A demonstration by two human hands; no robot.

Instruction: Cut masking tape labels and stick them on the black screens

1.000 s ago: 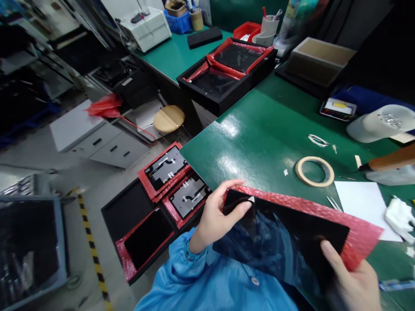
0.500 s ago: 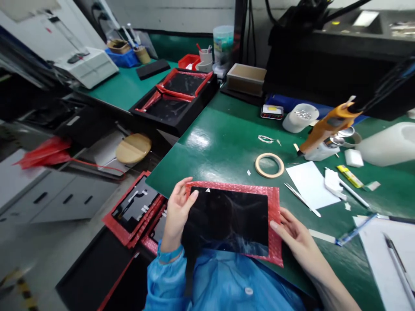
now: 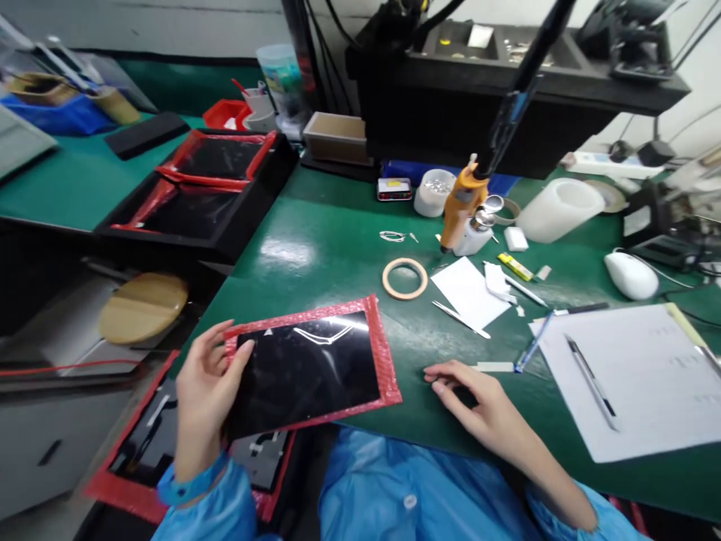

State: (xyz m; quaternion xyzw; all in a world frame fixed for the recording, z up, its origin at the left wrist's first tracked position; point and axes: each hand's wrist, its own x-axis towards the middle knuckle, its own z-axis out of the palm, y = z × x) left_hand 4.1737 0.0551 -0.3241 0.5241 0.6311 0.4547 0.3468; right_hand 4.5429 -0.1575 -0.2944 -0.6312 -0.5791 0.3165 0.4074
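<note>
My left hand [image 3: 203, 387] grips the left end of a black tablet screen panel [image 3: 309, 379], its thumb on the front. Behind the panel lies a sheet of red bubble wrap [image 3: 387, 368], showing along the top and right edges. The panel is slightly tilted at the front edge of the green table and carries a bright reflection. To its right, my right hand [image 3: 478, 402] hovers low over or rests on the tabletop, fingers loosely curved and apart, with nothing in them. A pale strip [image 3: 494, 367] on a blue-handled tool [image 3: 532, 344] lies just beyond that hand.
A tape roll [image 3: 405, 279], tweezers [image 3: 462, 319], white paper [image 3: 470, 291] and an orange electric screwdriver [image 3: 463, 203] are beyond the hands. At right lie a printed sheet [image 3: 647, 421] and a pen [image 3: 591, 379]. More wrapped panels sit in a black tray [image 3: 225, 244] and below at left.
My right hand has let go of the panel's right end and moved away from it. The panel, still in my left hand, has tilted, its right end higher. The view has swung right.
</note>
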